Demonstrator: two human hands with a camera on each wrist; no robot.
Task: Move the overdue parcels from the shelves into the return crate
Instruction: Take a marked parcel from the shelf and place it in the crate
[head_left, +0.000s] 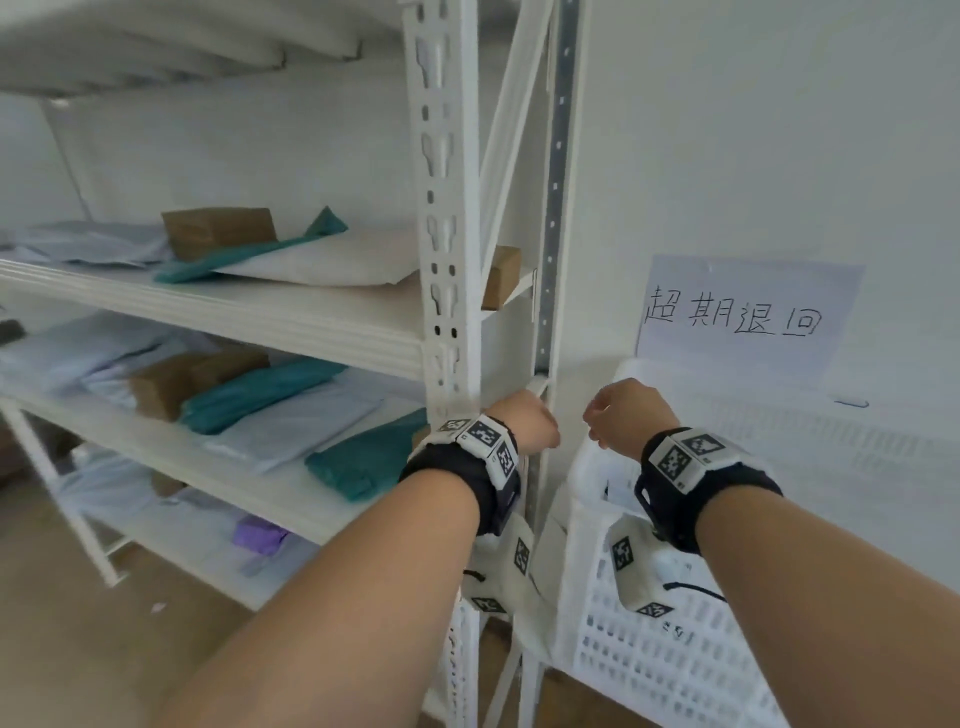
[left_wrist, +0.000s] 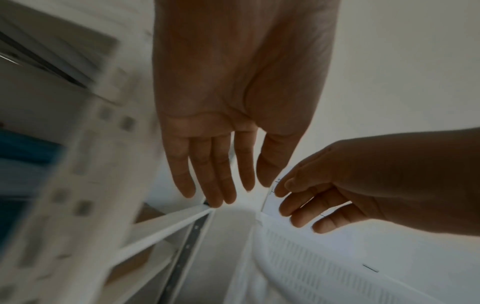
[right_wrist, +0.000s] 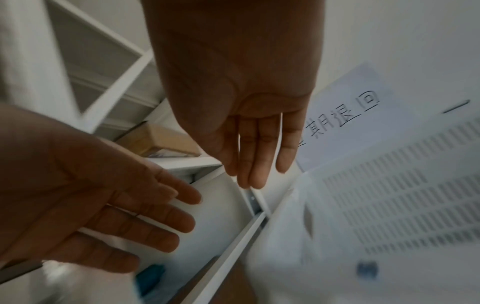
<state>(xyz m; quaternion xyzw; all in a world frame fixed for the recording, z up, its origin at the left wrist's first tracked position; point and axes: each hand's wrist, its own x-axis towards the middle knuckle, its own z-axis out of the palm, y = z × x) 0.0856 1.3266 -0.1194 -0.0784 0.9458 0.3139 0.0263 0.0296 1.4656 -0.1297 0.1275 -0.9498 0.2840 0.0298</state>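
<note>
From the head camera, the white shelf rack stood left, its upright post rising directly before the left hand. Teal and pale bagged parcels and brown boxes lay on the shelves, well left of both hands. The white slotted return crate sat right, beneath the right hand, with a handwritten sign behind it.

From the left wrist, the left hand's fingers hung straight, holding nothing, beside the right hand's empty, relaxed fingers.

From the right wrist, the right hand's fingers were straight and empty above the crate's rim; a brown box sat on a shelf beyond.
</note>
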